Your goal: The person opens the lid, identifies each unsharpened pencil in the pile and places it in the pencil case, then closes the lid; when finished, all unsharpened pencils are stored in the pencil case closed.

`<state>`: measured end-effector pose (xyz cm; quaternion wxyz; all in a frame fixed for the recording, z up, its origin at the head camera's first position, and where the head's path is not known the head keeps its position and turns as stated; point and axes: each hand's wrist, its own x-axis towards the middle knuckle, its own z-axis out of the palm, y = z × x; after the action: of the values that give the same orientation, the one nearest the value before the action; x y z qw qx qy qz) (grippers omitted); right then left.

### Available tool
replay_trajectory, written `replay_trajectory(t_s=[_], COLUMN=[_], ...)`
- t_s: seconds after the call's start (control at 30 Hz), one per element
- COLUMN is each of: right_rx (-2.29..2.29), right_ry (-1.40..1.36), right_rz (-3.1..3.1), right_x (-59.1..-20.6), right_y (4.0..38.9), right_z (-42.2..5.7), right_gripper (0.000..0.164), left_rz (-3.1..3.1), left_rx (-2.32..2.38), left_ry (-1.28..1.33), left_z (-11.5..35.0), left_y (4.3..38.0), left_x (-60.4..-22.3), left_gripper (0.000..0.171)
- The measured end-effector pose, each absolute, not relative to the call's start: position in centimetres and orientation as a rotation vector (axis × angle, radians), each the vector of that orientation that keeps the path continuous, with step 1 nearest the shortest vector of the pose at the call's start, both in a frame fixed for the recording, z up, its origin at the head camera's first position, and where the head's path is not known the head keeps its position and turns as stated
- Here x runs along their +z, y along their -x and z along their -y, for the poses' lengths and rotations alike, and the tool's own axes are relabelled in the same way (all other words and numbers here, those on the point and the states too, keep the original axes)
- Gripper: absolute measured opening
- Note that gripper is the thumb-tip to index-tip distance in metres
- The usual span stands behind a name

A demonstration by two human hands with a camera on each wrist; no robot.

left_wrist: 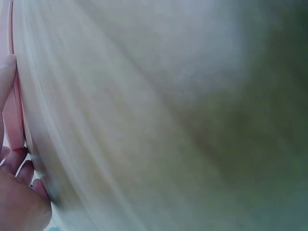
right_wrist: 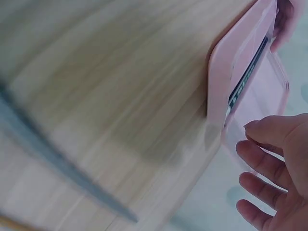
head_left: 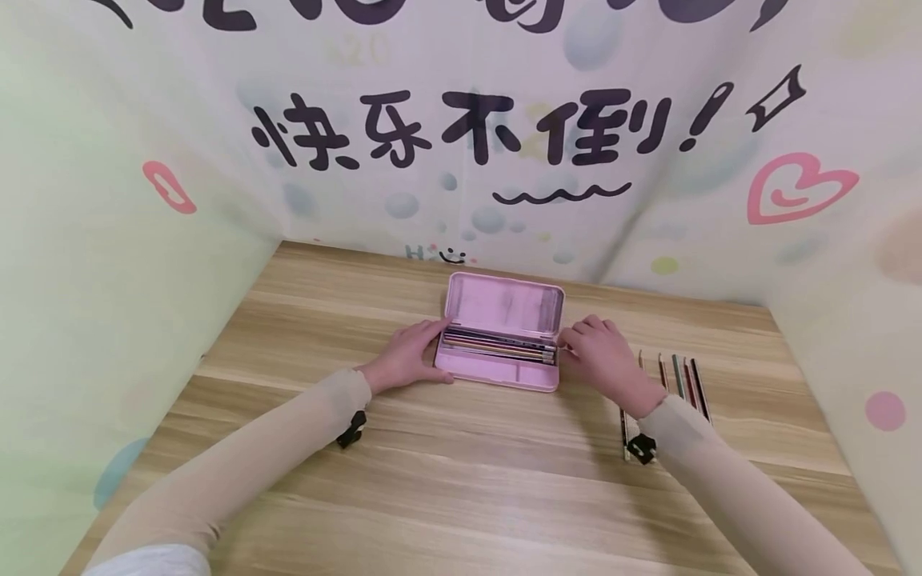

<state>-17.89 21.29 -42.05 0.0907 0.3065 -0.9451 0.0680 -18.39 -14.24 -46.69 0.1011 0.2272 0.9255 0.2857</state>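
A pink pencil case (head_left: pixel 497 372) lies on the table with its lid tipped back. Several pencils (head_left: pixel 497 346) lie lengthwise inside, behind a bare front strip. My left hand (head_left: pixel 403 356) holds the case's left end, thumb along the front edge and fingers toward the hinge; the left wrist view catches this hand (left_wrist: pixel 21 192) at the case's end. Beside the right end is my right hand (head_left: pixel 601 356). In the right wrist view its bent fingers (right_wrist: pixel 262 185) are spread with nothing between them and the thumb, overlapping the lid (right_wrist: pixel 264 91).
Several loose pencils (head_left: pixel 680 376) lie side by side on the wooden table (head_left: pixel 446 480) to the right, partly hidden under my right forearm. A printed cloth (head_left: pixel 461 216) hangs behind the table's back edge, with pale cloth at both sides.
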Motion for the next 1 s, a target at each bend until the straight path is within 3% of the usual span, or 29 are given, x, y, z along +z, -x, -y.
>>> replay_trajectory(t_s=[0.47,1.0], right_rx=[0.279,0.325], right_ry=[-0.753,-0.62], right_rz=[2.862,2.744], right_x=[-41.3,-43.9], right_y=[14.7,12.1], right_z=[-28.1,-34.9], right_gripper=[0.013,0.017], left_rz=[-2.735,-2.738], left_rx=[0.84,0.849], left_ry=[-0.67,-0.681], left_z=[14.3,14.3], left_y=[18.5,18.8], left_x=[-46.9,-47.5], left_gripper=[0.112,0.113])
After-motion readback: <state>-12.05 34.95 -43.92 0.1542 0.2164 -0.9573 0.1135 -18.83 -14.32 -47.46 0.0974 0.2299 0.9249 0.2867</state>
